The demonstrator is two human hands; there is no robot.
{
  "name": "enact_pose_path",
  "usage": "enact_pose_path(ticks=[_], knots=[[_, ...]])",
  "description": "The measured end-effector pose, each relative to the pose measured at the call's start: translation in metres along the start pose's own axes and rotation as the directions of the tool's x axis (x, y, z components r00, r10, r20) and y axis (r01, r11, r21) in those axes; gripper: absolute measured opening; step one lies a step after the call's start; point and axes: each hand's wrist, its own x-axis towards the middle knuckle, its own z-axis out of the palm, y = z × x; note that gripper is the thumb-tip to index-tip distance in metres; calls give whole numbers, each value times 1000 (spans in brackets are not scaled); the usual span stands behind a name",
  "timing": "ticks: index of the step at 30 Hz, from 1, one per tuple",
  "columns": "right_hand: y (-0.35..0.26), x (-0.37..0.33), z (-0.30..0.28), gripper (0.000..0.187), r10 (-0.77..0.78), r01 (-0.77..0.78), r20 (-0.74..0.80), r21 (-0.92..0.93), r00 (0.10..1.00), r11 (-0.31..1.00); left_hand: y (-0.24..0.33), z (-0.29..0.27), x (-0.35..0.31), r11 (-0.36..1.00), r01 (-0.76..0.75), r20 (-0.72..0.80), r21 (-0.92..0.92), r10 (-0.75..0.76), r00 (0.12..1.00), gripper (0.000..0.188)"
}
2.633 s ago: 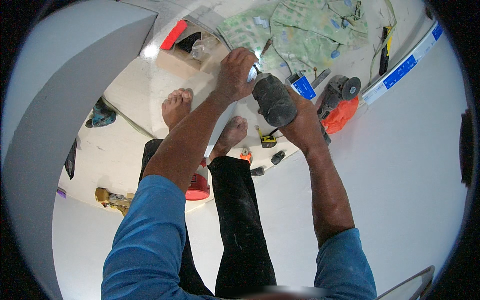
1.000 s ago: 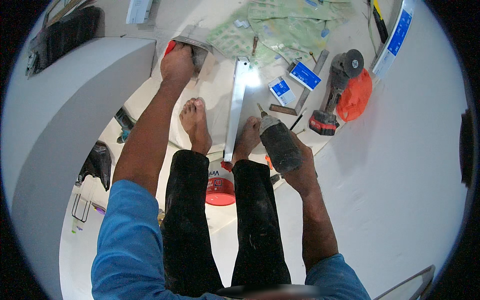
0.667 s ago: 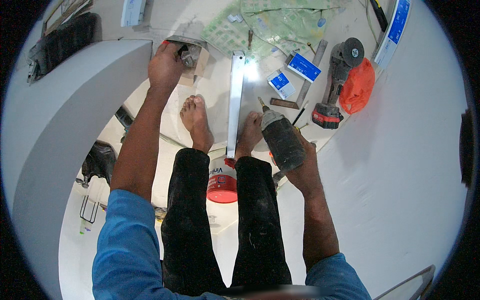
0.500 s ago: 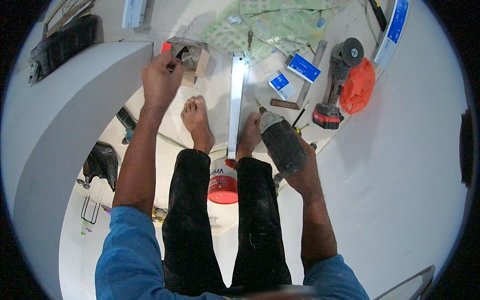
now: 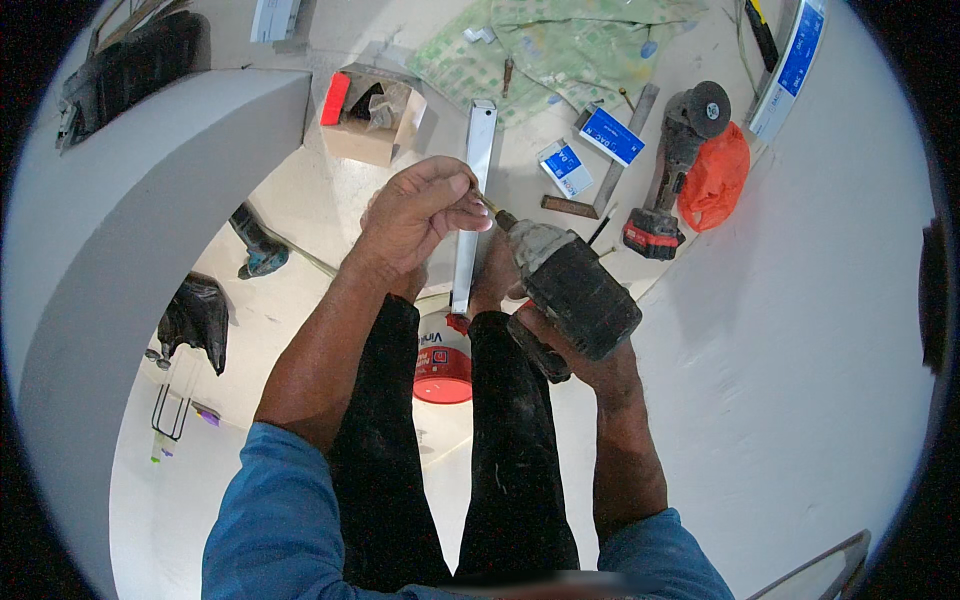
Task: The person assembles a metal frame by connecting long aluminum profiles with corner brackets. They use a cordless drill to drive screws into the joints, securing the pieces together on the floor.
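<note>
My right hand (image 5: pixel 590 355) is wrapped round a cordless drill (image 5: pixel 575 285), dark-bodied with a grey front, its bit pointing up and left. The fingers of my left hand (image 5: pixel 425 212) are pinched together at the tip of the drill bit (image 5: pixel 490 206). Whatever small piece they hold there is too small to make out. Beneath the bit and my left hand, a long white metal bar (image 5: pixel 468 265) lies with its near end on a red and white paint bucket (image 5: pixel 443 375) between my legs. An open cardboard box (image 5: pixel 365 148) with a red flap and a clear plastic bag inside stands beyond my left hand.
To the right lie an angle grinder (image 5: pixel 680 150), an orange plastic bag (image 5: pixel 718 180), small blue and white boxes (image 5: pixel 612 137) and a metal square (image 5: pixel 612 185). A green patterned sheet (image 5: pixel 570 55) covers the far floor. A curved white wall (image 5: pixel 150 190) rises at left.
My left hand has moved from the cardboard box, right and nearer, to the drill bit's tip. The drill has tilted further left and shifted slightly nearer in my right hand.
</note>
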Motion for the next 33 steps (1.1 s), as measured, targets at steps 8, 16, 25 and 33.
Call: enact_pose_path(ticks=[8, 16, 25, 33], knots=[[-2, 5, -6, 35, 91, -98, 72, 93, 993, 991, 18, -3, -1, 935, 96, -30, 340, -91, 995, 21], [-11, 11, -8, 36, 379, -413, 165, 349, 911, 841, 10, -22, 20, 966, 242, 62, 95, -249, 967, 22], [9, 18, 2, 40, -43, 50, 48, -139, 998, 989, 9, -35, 41, 922, 349, 73, 169, -365, 928, 19], [6, 60, 33, 60, 152, -132, -144, 137, 978, 982, -16, 6, 64, 944, 211, -270, -254, -279, 922, 17]])
